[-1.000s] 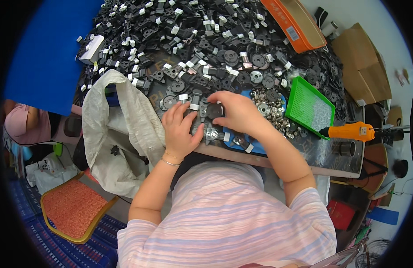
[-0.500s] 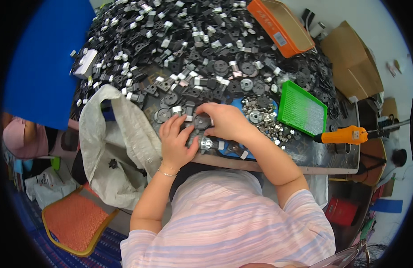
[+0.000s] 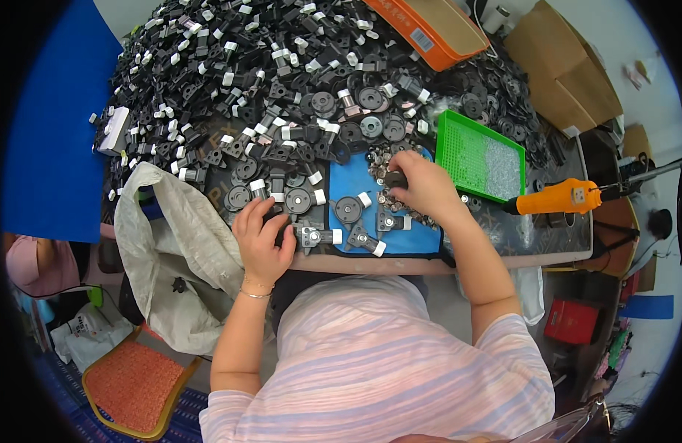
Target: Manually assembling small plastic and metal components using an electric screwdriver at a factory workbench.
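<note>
My right hand pinches a dark round disc between thumb and fingers, above small metal pieces at the blue mat's right side. My left hand rests at the table's front with its fingers apart. Its thumb and forefinger lie beside the black end of a small white-tipped assembly; whether they touch it I cannot tell. A black wheel with a white tip and two more white-tipped black assemblies lie on the mat. Another wheel sits just beyond my left hand.
A large heap of black parts with white ends covers the table's far side. To the right are a green tray of small clear pieces, an orange power screwdriver, an orange box and a cardboard box. A whitish sack hangs at left.
My right hand has moved right, away from the wheel near my left hand, to the small metal pieces, and now holds a dark disc. My left hand has shifted slightly left. The view has shifted too.
</note>
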Available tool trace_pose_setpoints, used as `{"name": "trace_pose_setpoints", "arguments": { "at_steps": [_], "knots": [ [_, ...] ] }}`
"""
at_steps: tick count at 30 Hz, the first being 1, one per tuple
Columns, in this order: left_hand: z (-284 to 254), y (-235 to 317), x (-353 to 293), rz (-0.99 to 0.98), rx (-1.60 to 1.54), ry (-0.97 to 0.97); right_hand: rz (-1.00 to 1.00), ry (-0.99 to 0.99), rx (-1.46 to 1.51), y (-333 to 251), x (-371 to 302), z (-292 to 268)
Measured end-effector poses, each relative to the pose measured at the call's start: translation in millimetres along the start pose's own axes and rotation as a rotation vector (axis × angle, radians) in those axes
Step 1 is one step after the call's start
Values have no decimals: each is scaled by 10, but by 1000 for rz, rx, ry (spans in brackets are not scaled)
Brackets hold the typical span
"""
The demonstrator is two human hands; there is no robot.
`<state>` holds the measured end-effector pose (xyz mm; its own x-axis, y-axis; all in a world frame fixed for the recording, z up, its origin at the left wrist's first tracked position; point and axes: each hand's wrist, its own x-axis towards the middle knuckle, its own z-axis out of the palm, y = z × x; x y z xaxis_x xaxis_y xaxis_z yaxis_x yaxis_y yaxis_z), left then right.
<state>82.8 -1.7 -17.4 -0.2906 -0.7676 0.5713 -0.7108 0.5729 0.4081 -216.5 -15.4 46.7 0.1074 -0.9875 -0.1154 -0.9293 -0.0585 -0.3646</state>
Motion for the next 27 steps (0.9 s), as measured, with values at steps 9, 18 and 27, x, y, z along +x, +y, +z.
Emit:
{"name": "trace_pose_setpoints", "arguments": {
  "at_steps": [9,18,27],
  "knots": [
    [-4,0,-16,4,15,-16,-10,60,402,-59,-64,116],
    [3,-3,-12,17,-10,0,-289,-199,109,26,134,-70],
    [12,-10,-19,19,6,12,-194,-345,-107,-133,211,-183]
  ]
}}
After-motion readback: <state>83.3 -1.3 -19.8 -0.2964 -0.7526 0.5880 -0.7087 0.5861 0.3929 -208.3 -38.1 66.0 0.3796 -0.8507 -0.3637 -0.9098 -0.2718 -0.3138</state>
